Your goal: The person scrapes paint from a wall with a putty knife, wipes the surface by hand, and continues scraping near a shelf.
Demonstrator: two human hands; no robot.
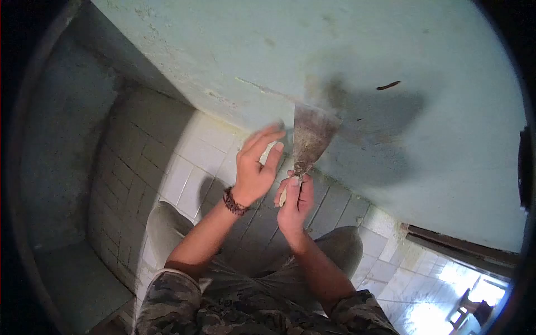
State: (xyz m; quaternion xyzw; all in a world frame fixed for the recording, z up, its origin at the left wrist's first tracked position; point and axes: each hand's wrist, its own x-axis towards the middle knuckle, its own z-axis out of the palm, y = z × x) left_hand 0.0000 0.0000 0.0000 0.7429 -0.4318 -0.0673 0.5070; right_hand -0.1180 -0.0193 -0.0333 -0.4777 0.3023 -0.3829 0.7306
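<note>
My right hand (296,201) is closed around the short pale handle of a putty knife (314,133). The knife's broad, stained metal blade points up, with its wide edge at the pale green wall (458,139). To the left of the blade, my left hand (258,164) is raised with its fingers apart and nothing in it; its fingertips are slightly blurred. A dark braided bracelet (235,202) is on the left wrist. Near the blade, a thin line of raised or cracked paint (262,88) runs along the wall, and a small dark mark (388,85) shows to the right.
Light tiles (190,162) cover the floor below the wall. At left, a shaded wall (67,145) meets the floor. A dark wooden frame (458,245) stands at lower right, beside bright light on the tiles. My bent knees (343,248) are under my arms.
</note>
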